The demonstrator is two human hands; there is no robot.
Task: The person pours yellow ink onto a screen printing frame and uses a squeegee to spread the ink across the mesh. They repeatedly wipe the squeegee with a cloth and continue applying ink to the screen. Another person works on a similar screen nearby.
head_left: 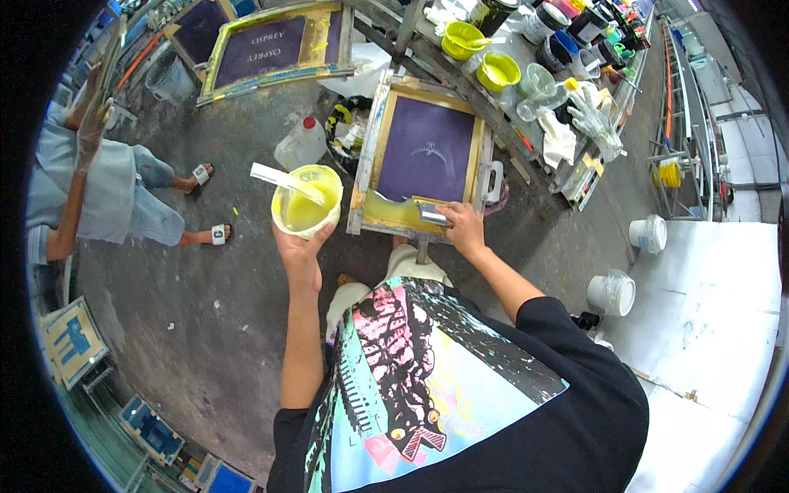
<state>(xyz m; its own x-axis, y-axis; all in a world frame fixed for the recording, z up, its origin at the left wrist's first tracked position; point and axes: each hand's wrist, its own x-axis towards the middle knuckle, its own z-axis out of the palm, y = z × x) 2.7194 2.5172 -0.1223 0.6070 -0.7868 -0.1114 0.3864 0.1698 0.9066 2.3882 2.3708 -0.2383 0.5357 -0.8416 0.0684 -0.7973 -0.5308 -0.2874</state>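
Note:
My left hand (301,253) is wrapped round the underside of a pale plastic tub (282,223). Yellow-green ink (307,212) lies in the tub, and a white flat stirring stick (279,177) leans out over its left rim. My right hand (466,229) grips a grey squeegee (433,214) at the near edge of a screen printing frame (360,191). The frame has purple mesh (431,123) with a small pale curved design in it. A band of yellow-green ink (386,208) spreads along the mesh's near end, left of the squeegee.
Yellow ink bowls (498,71) and several jars crowd a bench (514,135) at the right. A red-capped jug (299,144) stands on the floor beyond the tub. Another person (123,185) is at the left. Two white buckets (611,294) stand right.

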